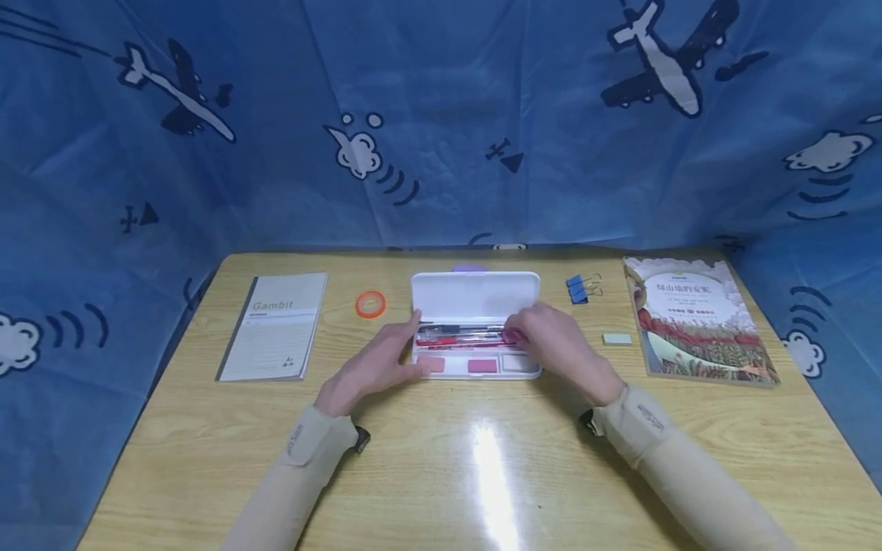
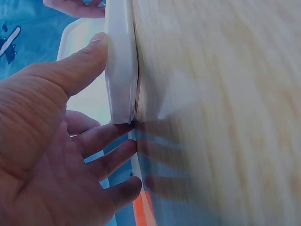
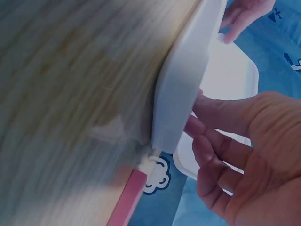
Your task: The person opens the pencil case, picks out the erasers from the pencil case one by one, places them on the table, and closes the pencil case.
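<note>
An open white pencil case [image 1: 475,298] stands on the table with its lid raised at the back. Inside lie several pens [image 1: 458,334], black, clear and red, and in the front compartments two pink eraser-like blocks [image 1: 482,366]. My left hand [image 1: 375,363] holds the case's left end; in the left wrist view the thumb lies on its front wall and the fingers reach along the end. At the right end my right hand [image 1: 558,344] reaches over the wall, thumb and index pinching the end of a pen; the fingertips are partly hidden behind the wall in the right wrist view.
A notebook [image 1: 276,329] and an orange tape roll [image 1: 370,304] lie to the left. On the right are blue binder clips [image 1: 579,289], a small pale eraser [image 1: 616,339] and an illustrated book [image 1: 699,321]. Something purple [image 1: 468,268] shows behind the lid. A blue curtain [image 1: 441,138] hangs behind the table.
</note>
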A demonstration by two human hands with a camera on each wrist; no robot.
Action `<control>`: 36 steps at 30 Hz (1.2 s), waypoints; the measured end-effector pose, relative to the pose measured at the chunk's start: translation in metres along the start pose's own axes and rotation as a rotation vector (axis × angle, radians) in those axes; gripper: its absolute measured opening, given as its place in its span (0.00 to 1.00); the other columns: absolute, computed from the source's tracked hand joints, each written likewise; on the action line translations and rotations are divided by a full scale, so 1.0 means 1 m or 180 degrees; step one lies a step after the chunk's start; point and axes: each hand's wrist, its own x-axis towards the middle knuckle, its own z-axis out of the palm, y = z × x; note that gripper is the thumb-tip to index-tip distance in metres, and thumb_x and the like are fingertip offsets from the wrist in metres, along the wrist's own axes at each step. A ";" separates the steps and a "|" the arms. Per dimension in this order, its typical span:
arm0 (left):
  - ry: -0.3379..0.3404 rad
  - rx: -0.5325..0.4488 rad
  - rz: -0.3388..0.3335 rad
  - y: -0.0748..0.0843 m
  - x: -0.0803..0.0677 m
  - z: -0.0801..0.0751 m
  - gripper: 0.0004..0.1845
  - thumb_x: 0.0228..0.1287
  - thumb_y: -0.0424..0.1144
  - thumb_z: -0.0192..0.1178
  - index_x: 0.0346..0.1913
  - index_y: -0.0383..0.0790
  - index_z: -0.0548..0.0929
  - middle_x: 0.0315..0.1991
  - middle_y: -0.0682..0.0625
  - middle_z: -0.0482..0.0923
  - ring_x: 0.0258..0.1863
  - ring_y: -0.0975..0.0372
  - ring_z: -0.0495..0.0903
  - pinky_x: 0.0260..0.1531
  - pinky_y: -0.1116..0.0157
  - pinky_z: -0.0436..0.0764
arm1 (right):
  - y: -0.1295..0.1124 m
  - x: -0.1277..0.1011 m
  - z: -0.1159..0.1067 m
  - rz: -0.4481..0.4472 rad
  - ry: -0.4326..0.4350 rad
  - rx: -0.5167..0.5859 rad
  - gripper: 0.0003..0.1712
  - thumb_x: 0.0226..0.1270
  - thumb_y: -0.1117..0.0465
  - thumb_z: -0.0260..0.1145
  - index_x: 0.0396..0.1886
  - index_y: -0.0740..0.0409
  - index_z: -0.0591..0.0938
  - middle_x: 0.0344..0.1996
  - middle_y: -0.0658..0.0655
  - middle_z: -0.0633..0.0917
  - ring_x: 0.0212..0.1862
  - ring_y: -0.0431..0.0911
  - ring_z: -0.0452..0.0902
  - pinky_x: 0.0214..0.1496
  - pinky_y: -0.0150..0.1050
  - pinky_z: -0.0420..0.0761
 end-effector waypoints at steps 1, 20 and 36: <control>-0.0012 0.0009 -0.0050 0.000 0.000 0.000 0.53 0.65 0.45 0.71 0.82 0.41 0.45 0.79 0.44 0.60 0.79 0.53 0.59 0.78 0.52 0.60 | 0.000 0.001 0.001 -0.0024 0.0018 -0.0027 0.06 0.60 0.67 0.74 0.35 0.52 0.90 0.31 0.51 0.90 0.37 0.49 0.82 0.45 0.47 0.84; -0.0016 0.0049 -0.0145 0.001 0.000 -0.001 0.54 0.65 0.46 0.70 0.82 0.42 0.45 0.79 0.43 0.60 0.79 0.53 0.58 0.78 0.52 0.60 | 0.000 0.005 0.002 -0.0265 0.0116 -0.0061 0.07 0.54 0.68 0.77 0.30 0.54 0.87 0.29 0.51 0.84 0.37 0.48 0.76 0.43 0.44 0.79; 0.0014 0.0055 -0.0112 0.001 -0.001 -0.001 0.53 0.65 0.47 0.70 0.82 0.40 0.45 0.78 0.39 0.60 0.78 0.50 0.61 0.77 0.51 0.62 | 0.011 -0.005 -0.018 -0.0448 0.0509 0.0014 0.05 0.60 0.63 0.76 0.35 0.53 0.87 0.28 0.51 0.86 0.35 0.48 0.78 0.40 0.44 0.77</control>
